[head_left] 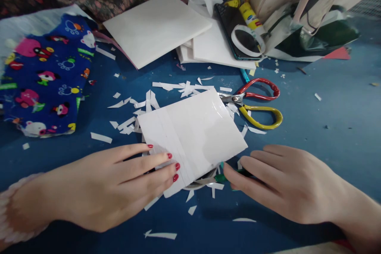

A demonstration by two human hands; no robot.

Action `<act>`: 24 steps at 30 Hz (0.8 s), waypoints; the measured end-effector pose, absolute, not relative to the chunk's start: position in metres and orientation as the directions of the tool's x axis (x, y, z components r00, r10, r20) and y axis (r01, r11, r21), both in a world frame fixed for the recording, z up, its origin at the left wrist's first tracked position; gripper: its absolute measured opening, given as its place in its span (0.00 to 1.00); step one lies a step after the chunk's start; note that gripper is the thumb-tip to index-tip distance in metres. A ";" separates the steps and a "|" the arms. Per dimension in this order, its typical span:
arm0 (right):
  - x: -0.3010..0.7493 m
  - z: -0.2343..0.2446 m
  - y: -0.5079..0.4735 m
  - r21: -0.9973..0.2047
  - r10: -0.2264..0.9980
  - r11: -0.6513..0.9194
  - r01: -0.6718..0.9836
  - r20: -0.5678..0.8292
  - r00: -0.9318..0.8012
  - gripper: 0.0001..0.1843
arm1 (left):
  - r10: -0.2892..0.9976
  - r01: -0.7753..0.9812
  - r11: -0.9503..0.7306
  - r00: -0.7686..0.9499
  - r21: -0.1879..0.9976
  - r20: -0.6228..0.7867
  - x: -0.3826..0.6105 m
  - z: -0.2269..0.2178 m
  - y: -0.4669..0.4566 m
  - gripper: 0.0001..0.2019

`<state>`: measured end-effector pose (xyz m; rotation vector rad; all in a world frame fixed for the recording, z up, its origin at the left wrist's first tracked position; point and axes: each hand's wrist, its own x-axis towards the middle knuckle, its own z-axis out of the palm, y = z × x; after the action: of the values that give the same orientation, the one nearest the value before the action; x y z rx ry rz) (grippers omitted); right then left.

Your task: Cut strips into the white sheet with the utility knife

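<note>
A white square board [193,135] lies on the blue table top [327,119], wrapped in shiny clear film. My left hand [119,184] rests flat on the board's near left corner, fingers stretched out. My right hand [282,182] is at the board's near right corner, fingers pressed together on a small green object [220,176] that pokes from under the board; I cannot make out what it is. A tape roll's edge [198,184] shows beneath the board.
Scissors with red and yellow handles [256,105] lie just behind the board. Several white paper scraps [131,121] litter the table. White boards [157,27] are stacked farther back, beside a tape ring [248,39] and a glue stick [248,14]. Printed blue cloth [44,79] lies at left.
</note>
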<state>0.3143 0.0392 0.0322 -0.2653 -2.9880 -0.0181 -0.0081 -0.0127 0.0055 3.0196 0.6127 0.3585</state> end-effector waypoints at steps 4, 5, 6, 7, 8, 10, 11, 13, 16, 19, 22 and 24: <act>0.314 0.031 0.039 0.012 0.172 0.984 0.175 0.144 -0.975 0.09 | 0.385 0.377 -0.923 0.896 0.080 0.220 -0.007 0.007 -0.011 0.24; 0.314 0.032 0.038 0.015 0.173 0.984 0.177 0.144 -0.974 0.09 | 0.385 0.377 -0.923 0.897 0.080 0.216 -0.007 0.007 -0.011 0.25; 0.313 0.032 0.038 0.018 0.176 0.983 0.181 0.144 -0.974 0.10 | 0.384 0.375 -0.923 0.898 0.085 0.214 -0.007 0.006 -0.011 0.25; 0.313 0.032 0.038 0.019 0.180 0.983 0.185 0.148 -0.972 0.10 | 0.385 0.374 -0.923 0.898 0.092 0.214 -0.007 0.005 -0.011 0.25; 0.313 0.033 0.037 0.019 0.183 0.982 0.188 0.149 -0.972 0.10 | 0.385 0.373 -0.923 0.898 0.097 0.213 -0.008 0.005 -0.012 0.25; 0.313 0.033 0.038 0.017 0.185 0.982 0.189 0.148 -0.972 0.10 | 0.382 0.369 -0.924 0.899 0.100 0.215 -0.009 0.004 -0.012 0.24; 0.314 0.033 0.038 0.017 0.183 0.982 0.188 0.146 -0.972 0.09 | 0.383 0.370 -0.924 0.899 0.101 0.212 -0.009 0.004 -0.012 0.24; 0.314 0.033 0.039 0.017 0.171 0.984 0.175 0.144 -0.975 0.09 | 0.382 0.369 -0.924 0.900 0.100 0.211 -0.009 0.005 -0.012 0.23; 0.315 0.032 0.039 0.014 0.159 0.987 0.162 0.146 -0.977 0.10 | 0.390 0.378 -0.921 0.895 0.097 0.218 -0.008 0.007 -0.010 0.23; 0.316 0.031 0.039 0.012 0.166 0.985 0.169 0.148 -0.975 0.09 | 0.390 0.377 -0.921 0.891 0.100 0.233 -0.007 0.007 -0.010 0.23; 0.315 0.031 0.039 0.019 0.169 0.985 0.174 0.151 -0.974 0.09 | 0.390 0.375 -0.921 0.888 0.106 0.243 -0.008 0.007 -0.010 0.22; 0.314 0.031 0.039 0.024 0.166 0.985 0.172 0.150 -0.975 0.09 | 0.396 0.381 -0.918 0.889 0.106 0.230 -0.008 0.007 -0.011 0.22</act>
<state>0.3145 0.0390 0.0311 -0.2554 -2.9827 -0.0545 -0.0079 -0.0110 0.0067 2.9967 0.6165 0.3844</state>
